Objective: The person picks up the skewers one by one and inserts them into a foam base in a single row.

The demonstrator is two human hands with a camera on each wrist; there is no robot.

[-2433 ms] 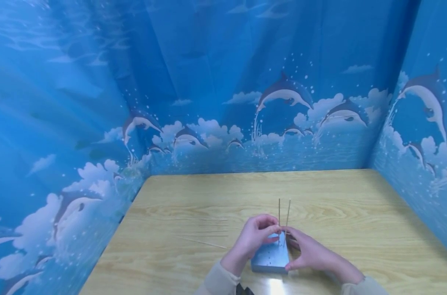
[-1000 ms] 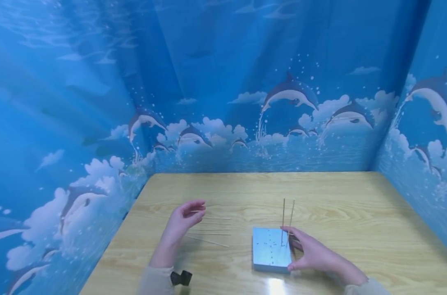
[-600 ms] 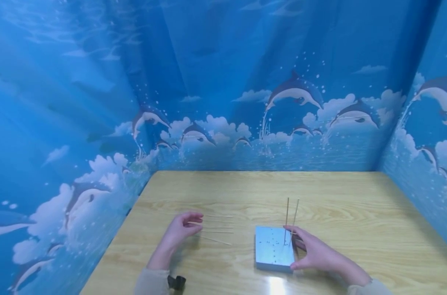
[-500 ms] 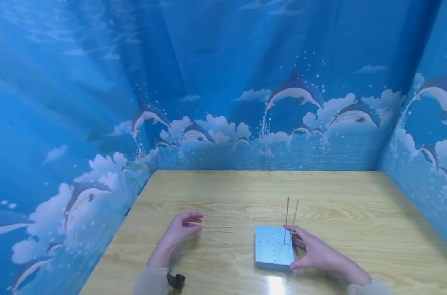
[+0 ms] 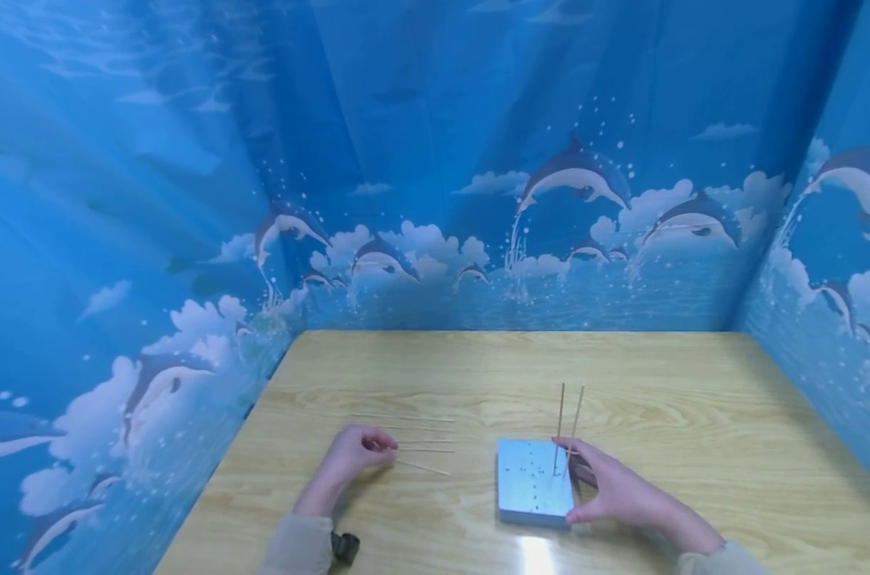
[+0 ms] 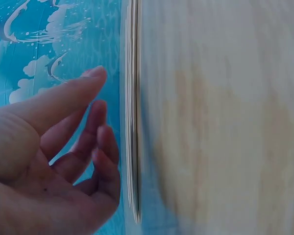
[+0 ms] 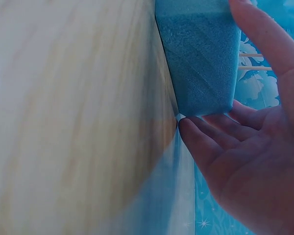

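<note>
A blue foam block (image 5: 528, 487) with small holes in its top sits on the table. Two thin wooden sticks (image 5: 559, 423) stand up from its right side, one of them slightly tilted. My right hand (image 5: 610, 487) grips the block's right side, thumb at the near corner and fingers at the far one; the right wrist view shows the foam block (image 7: 201, 58) between them. Over the left ends of several loose sticks (image 5: 424, 469) hovers my left hand (image 5: 352, 459). Its fingers are loosely bent, and the left wrist view shows them beside the sticks (image 6: 133, 112), holding none.
The wood-grain table (image 5: 665, 383) is bordered at the back and both sides by a blue dolphin-print curtain (image 5: 406, 160). A black strap piece (image 5: 345, 547) is on the left wrist. Bright glare (image 5: 537, 555) lies on the table's near part.
My left hand has left the upright sticks at the block and moved left to the loose sticks, lately dipping nearer to them. My right hand keeps its grip on the block.
</note>
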